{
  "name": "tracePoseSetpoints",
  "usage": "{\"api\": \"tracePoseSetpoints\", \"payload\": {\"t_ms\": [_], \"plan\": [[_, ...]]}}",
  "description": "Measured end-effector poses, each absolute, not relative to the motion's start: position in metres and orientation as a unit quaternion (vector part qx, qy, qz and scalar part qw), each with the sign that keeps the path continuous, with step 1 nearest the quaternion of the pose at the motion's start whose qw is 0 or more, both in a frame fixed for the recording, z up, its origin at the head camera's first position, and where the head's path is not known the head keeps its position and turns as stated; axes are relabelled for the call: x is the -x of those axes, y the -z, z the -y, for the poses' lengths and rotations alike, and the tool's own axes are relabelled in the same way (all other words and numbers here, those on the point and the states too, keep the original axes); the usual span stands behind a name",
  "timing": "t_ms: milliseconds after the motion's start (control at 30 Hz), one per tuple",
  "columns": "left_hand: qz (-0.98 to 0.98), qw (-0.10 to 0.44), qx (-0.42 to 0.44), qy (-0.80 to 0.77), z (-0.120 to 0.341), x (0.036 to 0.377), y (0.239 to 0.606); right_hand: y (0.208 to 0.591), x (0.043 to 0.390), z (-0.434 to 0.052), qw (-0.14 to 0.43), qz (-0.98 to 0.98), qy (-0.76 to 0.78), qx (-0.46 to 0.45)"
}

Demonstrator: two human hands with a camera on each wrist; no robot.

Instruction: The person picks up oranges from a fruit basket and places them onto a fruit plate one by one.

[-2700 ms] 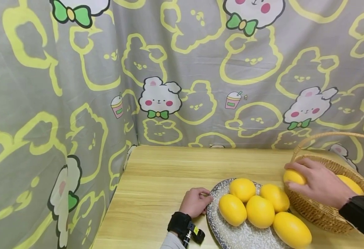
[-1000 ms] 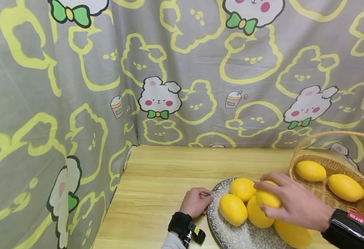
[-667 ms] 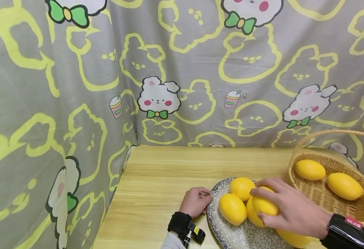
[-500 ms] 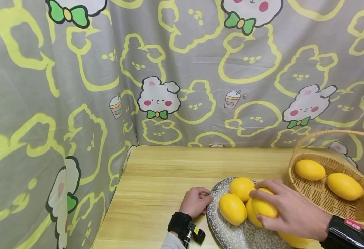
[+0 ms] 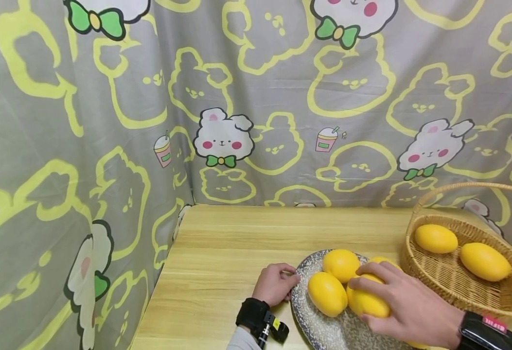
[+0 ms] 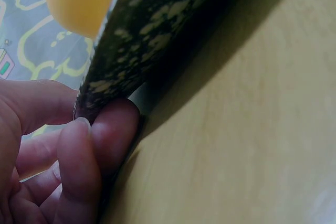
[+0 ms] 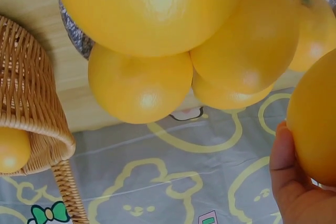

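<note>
On a wooden table [image 5: 220,253], toward five o'clock of the head view: a speckled plate [image 5: 321,330] heaped with yellow fruits. Right hand [image 5: 402,304] curled over one yellow fruit [image 5: 366,301] in the middle of that heap, fingers wrapped across its top, thumb under its near side. At ten o'clock from the grasped fruit, a second fruit [image 5: 340,265]; at nine o'clock, a third [image 5: 326,293]; just behind the knuckles at twelve o'clock, a sliver of a fourth [image 5: 384,261]. Left hand [image 5: 275,284] at the plate's nine o'clock edge, pinching the rim, fingertips [image 6: 113,129] tucked under it in the left wrist view. At three o'clock of the plate, close beside it, a wicker basket [image 5: 452,291] with two more fruits inside. Behind everything, a grey cartoon-rabbit curtain [image 5: 256,97].
</note>
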State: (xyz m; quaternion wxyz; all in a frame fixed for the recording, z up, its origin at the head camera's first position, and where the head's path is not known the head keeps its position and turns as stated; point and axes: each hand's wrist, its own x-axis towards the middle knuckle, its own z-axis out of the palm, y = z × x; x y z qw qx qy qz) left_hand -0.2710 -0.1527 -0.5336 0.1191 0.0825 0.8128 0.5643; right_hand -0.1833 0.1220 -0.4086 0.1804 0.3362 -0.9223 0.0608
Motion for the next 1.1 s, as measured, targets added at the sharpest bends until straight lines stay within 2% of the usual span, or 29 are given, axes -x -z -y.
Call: {"api": "tracePoseSetpoints", "payload": {"t_ms": [767, 1100], "plan": [[-0.81, 0.12, -0.083, -0.567, 0.152, 0.272, 0.534, 0.43, 0.179, -0.126, 0.179, 0.894, -0.031, -0.409], [-0.81, 0.123, -0.083, -0.567, 0.152, 0.272, 0.534, 0.435, 0.177, -0.126, 0.201, 0.872, 0.013, -0.447]]}}
